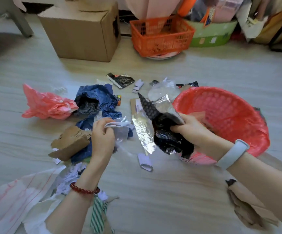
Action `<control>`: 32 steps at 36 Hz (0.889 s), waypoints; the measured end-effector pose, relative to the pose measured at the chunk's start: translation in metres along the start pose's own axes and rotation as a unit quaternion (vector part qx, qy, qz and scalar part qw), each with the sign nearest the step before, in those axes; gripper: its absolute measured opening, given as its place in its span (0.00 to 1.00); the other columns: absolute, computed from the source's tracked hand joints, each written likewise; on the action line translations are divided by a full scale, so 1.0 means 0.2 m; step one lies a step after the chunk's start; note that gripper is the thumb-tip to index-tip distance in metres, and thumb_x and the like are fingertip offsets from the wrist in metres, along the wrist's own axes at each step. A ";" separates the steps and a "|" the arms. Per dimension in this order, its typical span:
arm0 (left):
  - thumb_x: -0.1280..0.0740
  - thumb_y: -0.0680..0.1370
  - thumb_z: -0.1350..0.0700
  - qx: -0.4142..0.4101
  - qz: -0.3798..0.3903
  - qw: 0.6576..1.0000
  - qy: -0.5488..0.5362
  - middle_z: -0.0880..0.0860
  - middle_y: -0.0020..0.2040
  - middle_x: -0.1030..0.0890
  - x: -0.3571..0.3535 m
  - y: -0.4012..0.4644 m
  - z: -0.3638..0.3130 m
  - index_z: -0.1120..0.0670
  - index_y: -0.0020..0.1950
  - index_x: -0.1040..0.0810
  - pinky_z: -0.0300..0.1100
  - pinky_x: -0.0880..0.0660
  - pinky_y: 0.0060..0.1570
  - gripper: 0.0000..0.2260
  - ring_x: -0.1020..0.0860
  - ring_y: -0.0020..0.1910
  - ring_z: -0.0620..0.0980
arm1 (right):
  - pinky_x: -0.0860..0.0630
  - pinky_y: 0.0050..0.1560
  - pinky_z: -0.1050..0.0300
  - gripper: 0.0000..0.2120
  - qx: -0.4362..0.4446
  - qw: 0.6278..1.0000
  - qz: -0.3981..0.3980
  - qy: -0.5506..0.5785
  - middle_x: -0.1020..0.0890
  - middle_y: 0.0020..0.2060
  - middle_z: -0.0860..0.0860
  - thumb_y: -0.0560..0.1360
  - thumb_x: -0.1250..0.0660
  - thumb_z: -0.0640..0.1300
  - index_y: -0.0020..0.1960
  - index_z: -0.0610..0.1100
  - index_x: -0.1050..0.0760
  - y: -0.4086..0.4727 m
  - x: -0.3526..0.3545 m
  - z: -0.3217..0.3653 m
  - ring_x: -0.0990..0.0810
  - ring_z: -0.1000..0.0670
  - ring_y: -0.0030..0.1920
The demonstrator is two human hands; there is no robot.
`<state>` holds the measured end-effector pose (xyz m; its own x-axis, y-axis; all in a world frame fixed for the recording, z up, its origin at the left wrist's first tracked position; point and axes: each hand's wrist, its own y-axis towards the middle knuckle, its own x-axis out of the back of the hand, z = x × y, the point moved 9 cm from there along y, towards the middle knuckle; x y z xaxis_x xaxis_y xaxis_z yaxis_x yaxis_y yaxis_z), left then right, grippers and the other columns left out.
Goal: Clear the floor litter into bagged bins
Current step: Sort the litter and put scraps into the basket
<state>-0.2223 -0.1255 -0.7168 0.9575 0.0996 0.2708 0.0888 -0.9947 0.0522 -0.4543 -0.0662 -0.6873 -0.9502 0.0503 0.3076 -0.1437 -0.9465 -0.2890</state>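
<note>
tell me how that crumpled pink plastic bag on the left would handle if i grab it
The pink plastic bag looks thin and wrinkled, so it would probably be floppy and collapse in the hand. It seems nearly empty, so likely very light. Its glossy film may be a bit slippery.

The floor [153, 191] is pale, wood-grained boards with grey streaks, lit by soft daylight. At eleven o'clock stands a brown cardboard box [84, 31], its top flaps partly open. Left of it, at ten o'clock, a grey furniture leg [19, 19] meets the floor beside a dark shadow. At twelve o'clock sits an orange plastic crate [160, 36], touching a green tub [213, 33] at one o'clock (its contents too blurred to tell). Stacked clutter [268, 19] fills the two o'clock corner.
</note>
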 end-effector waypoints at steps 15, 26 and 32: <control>0.45 0.78 0.60 -0.117 0.117 0.971 -0.176 0.45 0.52 0.36 -0.69 -0.01 -0.87 0.61 0.45 0.27 0.23 0.35 0.47 0.09 0.30 0.45 0.26 | 0.25 0.26 0.60 0.06 -0.115 0.958 -0.205 0.164 0.24 0.35 0.41 0.75 0.44 0.29 0.47 0.34 0.29 -0.02 0.99 -0.14 0.22 0.49 0.28; 0.42 0.77 0.65 -0.187 0.345 0.907 0.150 0.52 0.75 0.51 -1.52 -0.33 -0.51 0.52 0.67 0.33 0.48 0.42 0.70 0.19 0.45 0.72 0.59 | 0.36 0.39 0.56 0.17 -0.025 0.925 -0.314 -0.212 0.27 0.43 0.39 0.67 0.45 0.27 0.48 0.42 0.27 -0.12 1.28 -0.29 0.28 0.40 0.43; 0.45 0.79 0.44 -0.242 0.395 0.747 0.478 0.50 0.77 0.47 -1.57 -0.39 -0.40 0.43 0.66 0.29 0.65 0.61 0.68 0.17 0.55 0.75 0.58 | 0.30 0.50 0.50 0.27 -0.016 0.896 -0.274 -0.349 0.33 0.62 0.43 0.71 0.43 0.30 0.67 0.50 0.33 -0.10 1.19 -0.30 0.26 0.37 0.53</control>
<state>-0.5509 -0.0769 -0.7290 0.0056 -0.3094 0.9509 -0.7312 -0.6499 -0.2071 -0.6951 -0.0166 -0.6631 -0.3311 0.2834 0.9001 -0.5544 -0.8303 0.0575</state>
